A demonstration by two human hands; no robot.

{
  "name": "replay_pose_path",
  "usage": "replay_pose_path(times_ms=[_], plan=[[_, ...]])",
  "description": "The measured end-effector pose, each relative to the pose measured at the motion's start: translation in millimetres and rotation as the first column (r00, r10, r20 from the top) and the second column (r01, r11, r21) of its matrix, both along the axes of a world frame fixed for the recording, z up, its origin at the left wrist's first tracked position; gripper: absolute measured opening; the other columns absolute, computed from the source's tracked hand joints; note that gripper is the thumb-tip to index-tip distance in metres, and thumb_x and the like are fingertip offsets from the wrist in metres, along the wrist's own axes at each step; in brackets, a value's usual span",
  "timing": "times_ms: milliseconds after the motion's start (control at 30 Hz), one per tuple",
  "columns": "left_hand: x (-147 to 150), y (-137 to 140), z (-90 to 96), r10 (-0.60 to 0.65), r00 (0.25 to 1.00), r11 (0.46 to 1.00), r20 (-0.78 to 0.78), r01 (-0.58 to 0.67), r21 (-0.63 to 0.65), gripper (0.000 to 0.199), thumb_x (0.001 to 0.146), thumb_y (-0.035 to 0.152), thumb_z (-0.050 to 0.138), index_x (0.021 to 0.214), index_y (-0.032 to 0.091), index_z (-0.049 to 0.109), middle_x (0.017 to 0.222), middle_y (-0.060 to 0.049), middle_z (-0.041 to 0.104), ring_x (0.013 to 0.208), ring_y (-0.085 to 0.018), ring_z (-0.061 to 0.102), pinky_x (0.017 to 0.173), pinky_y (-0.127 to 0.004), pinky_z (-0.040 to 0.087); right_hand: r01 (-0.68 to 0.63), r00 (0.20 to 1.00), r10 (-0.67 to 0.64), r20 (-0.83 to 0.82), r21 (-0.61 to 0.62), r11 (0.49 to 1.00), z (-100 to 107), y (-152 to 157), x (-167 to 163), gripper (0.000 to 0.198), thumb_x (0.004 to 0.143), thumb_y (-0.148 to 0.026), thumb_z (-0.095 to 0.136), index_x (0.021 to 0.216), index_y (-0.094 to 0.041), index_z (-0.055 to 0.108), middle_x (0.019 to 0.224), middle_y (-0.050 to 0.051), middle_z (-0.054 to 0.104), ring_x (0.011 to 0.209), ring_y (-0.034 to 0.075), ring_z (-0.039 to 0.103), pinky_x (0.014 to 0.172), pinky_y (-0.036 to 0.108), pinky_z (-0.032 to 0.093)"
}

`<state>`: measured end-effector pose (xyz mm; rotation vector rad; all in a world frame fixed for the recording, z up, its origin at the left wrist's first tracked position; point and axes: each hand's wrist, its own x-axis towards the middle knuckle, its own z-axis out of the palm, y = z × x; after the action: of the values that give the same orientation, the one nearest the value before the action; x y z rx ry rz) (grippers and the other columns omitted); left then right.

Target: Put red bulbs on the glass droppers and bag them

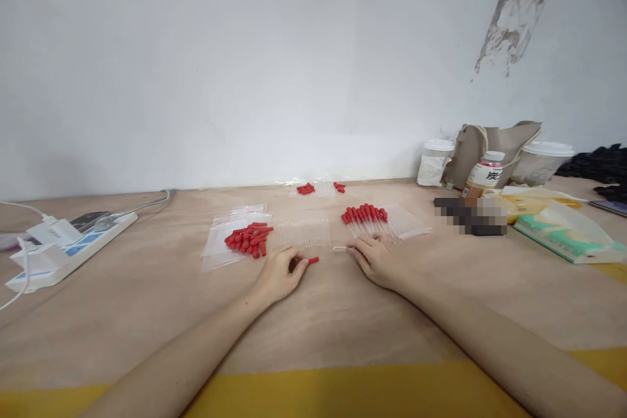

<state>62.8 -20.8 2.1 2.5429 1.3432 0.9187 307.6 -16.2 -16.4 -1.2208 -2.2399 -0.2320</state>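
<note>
My left hand (pixel 280 274) is closed on a red rubber dropper bulb (pixel 313 260), whose narrow end points right. Opposite it, my right hand (pixel 378 262) pinches a thin clear glass dropper tube (pixel 339 248) that points left; a gap separates tube and bulb. Behind my left hand, a pile of loose red bulbs (pixel 247 239) lies on clear plastic bags (pixel 214 249). A row of bare glass tubes (pixel 304 232) lies between the hands, farther back. Just beyond my right hand are several droppers with red bulbs on their tubes (pixel 365 214), side by side.
More red bulbs (pixel 305 189) lie near the wall. At left is a power strip (pixel 98 239) with chargers. Clear bags (pixel 410 225), a tissue pack (pixel 568 235), a drink bottle (pixel 484 176), paper cups (pixel 434 163) and a beige bag (pixel 499 140) are at right.
</note>
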Motion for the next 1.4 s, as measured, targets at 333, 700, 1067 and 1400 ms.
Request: replay_pose_path(times_ms=[333, 700, 1067, 1400], plan=[[10, 2, -3.5, -0.008, 0.994, 0.998, -0.110, 0.014, 0.057, 0.021, 0.082, 0.038, 0.051, 0.089, 0.027, 0.068, 0.116, -0.005, 0.057, 0.110, -0.027, 0.045, 0.094, -0.049, 0.024, -0.145, 0.989, 0.145, 0.003, 0.103, 0.984, -4, -5, -16, 0.024, 0.088, -0.022, 0.037, 0.095, -0.021, 0.060, 0.084, 0.004, 0.058, 0.079, 0.013, 0.052, 0.081, 0.033, 0.028], [10, -2, -0.8, -0.090, 0.996, 0.996, 0.014, 0.090, 0.009, 0.016, 0.087, 0.029, 0.045, 0.088, 0.025, 0.060, 0.088, 0.002, 0.067, 0.086, -0.018, 0.056, 0.087, -0.037, 0.026, -0.238, 0.953, 0.247, -0.177, 0.073, 0.969, 1, -13, -24, 0.023, 0.087, -0.021, 0.037, 0.092, -0.019, 0.060, 0.081, 0.005, 0.059, 0.079, 0.014, 0.053, 0.077, 0.032, 0.034], [10, -6, 1.7, -0.217, 0.974, 0.976, 0.064, 0.218, -0.011, 0.015, 0.087, 0.029, 0.045, 0.083, 0.022, 0.058, 0.080, 0.004, 0.066, 0.073, -0.013, 0.057, 0.084, -0.032, 0.029, -0.268, 0.945, 0.265, -0.190, 0.011, 0.963, -1, -10, -22, 0.026, 0.088, -0.022, 0.038, 0.097, -0.024, 0.062, 0.081, 0.003, 0.061, 0.075, 0.013, 0.053, 0.078, 0.033, 0.031], [10, -7, -1.8, -0.224, 0.975, 0.969, -0.013, 0.224, 0.101, 0.019, 0.086, 0.031, 0.047, 0.078, 0.019, 0.059, 0.068, 0.003, 0.064, 0.061, -0.011, 0.055, 0.085, -0.033, 0.029, -0.198, 0.980, 0.199, 0.010, 0.144, 0.970, 1, -16, -27, 0.021, 0.081, -0.013, 0.042, 0.077, -0.018, 0.062, 0.067, 0.000, 0.059, 0.057, 0.009, 0.042, 0.068, 0.030, 0.021]])
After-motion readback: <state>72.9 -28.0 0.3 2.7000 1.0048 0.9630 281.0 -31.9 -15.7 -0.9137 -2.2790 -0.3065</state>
